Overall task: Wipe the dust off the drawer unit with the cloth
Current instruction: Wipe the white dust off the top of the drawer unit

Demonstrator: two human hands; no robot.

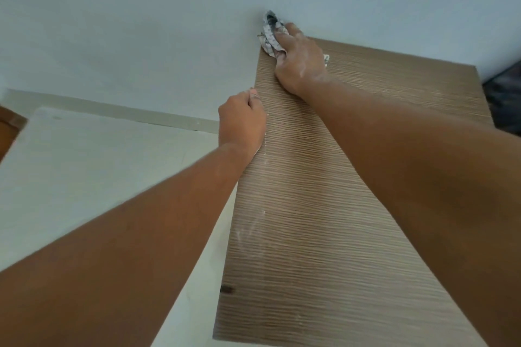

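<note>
The drawer unit's top (324,220) is a ribbed, brown wood-grain panel running from the lower middle up to the wall. White dust streaks lie along its left edge. My right hand (300,63) presses a crumpled white patterned cloth (269,29) onto the far left corner of the top, against the wall. The cloth sticks out past my fingertips and a bit shows to the right of the hand. My left hand (242,121) rests curled on the left edge of the top, fingers closed over the edge.
A pale blue-white wall (141,22) stands behind the unit. Pale floor (84,163) with a skirting strip lies to the left. A brown wooden edge (8,127) shows at far left. Something dark (504,98) sits beyond the unit's right side.
</note>
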